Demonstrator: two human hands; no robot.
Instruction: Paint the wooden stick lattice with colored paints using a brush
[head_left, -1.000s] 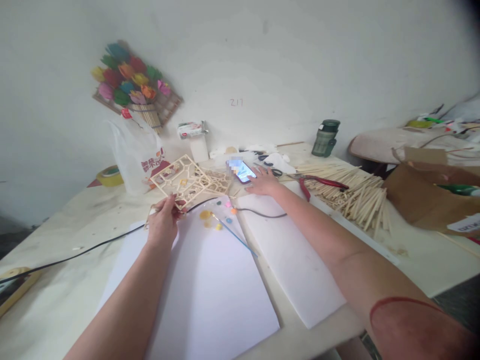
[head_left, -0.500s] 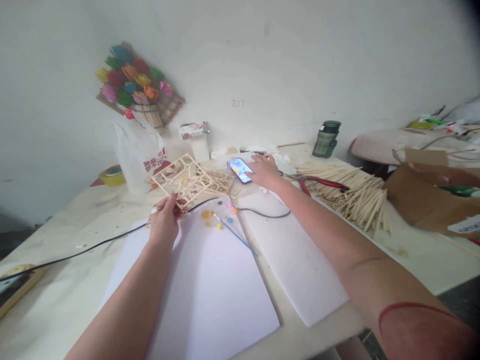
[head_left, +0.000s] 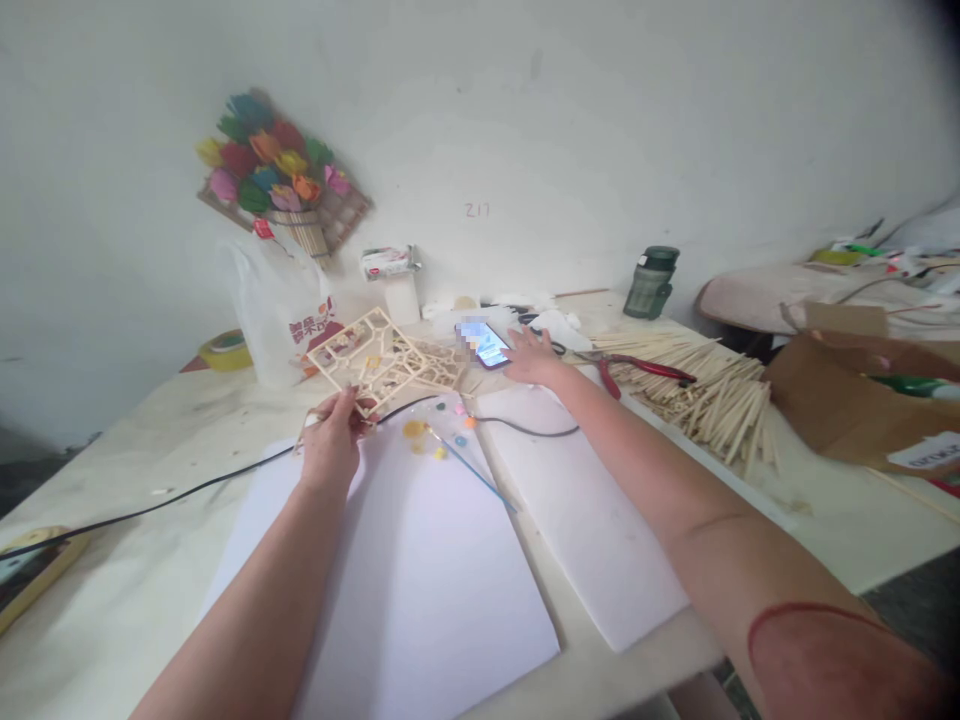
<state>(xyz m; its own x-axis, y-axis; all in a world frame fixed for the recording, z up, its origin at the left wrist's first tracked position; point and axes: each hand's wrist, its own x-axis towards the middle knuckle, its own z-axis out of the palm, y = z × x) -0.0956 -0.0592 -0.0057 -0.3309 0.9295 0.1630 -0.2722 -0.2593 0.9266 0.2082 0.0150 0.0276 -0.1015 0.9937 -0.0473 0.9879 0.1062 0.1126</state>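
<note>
My left hand (head_left: 334, 432) pinches the near corner of a pale wooden lattice frame (head_left: 385, 352), holding it tilted above the table. At the right edge of a lit phone (head_left: 486, 345), my right hand (head_left: 532, 358) rests with its fingers spread. Whether a fingertip touches the screen I cannot tell. Behind the lattice lies a second wooden lattice piece (head_left: 441, 368), partly hidden. A thin blue paintbrush (head_left: 480, 475) lies across the white paper (head_left: 427, 590), its tip beside dabs of yellow paint (head_left: 414, 429).
Red-handled pliers (head_left: 649, 368) lie on a heap of wooden sticks (head_left: 720, 400) at right. A green bottle (head_left: 652, 283) stands near the wall. A plastic bag (head_left: 262, 310) and yellow tape (head_left: 227, 352) are at left. A black cable (head_left: 187, 490) crosses the table.
My right hand has drawn back slightly from the phone screen to its right edge, and its fingers have spread. The left hand still holds the lattice frame in nearly the same place.
</note>
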